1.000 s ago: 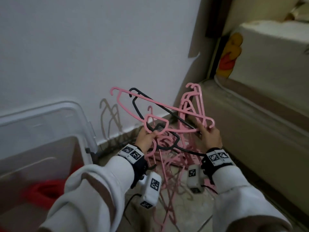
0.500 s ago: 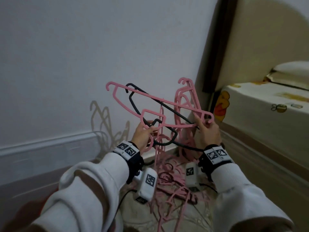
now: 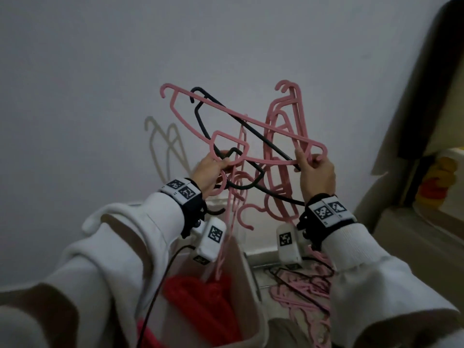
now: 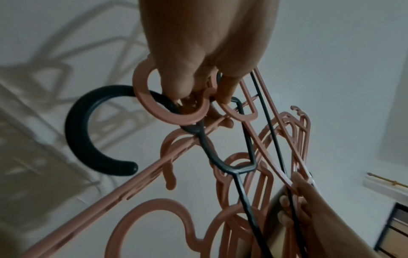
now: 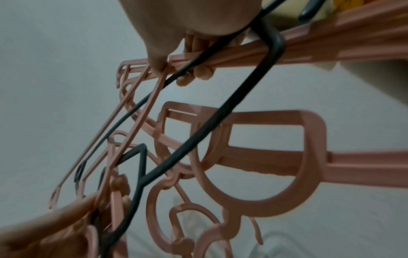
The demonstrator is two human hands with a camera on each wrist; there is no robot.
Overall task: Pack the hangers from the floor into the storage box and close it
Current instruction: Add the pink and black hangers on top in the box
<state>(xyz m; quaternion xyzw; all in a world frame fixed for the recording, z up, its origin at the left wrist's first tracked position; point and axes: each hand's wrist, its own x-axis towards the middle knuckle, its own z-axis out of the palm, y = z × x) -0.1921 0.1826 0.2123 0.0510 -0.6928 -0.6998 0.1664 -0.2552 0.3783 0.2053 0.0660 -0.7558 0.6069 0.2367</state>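
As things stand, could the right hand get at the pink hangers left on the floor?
Probably not yet. The right hand grips the tangled bundle of hangers together with the left hand, held high above the floor pile. It would have to let go first.

A home bedroom: bed (image 3: 449, 197) with cartoon-print sheet beside a plain wall (image 3: 125, 71), tiled floor (image 3: 266, 275).

Hanger tangle (image 3: 251, 146) betw. hands, wall (image 3: 100, 71) close behind
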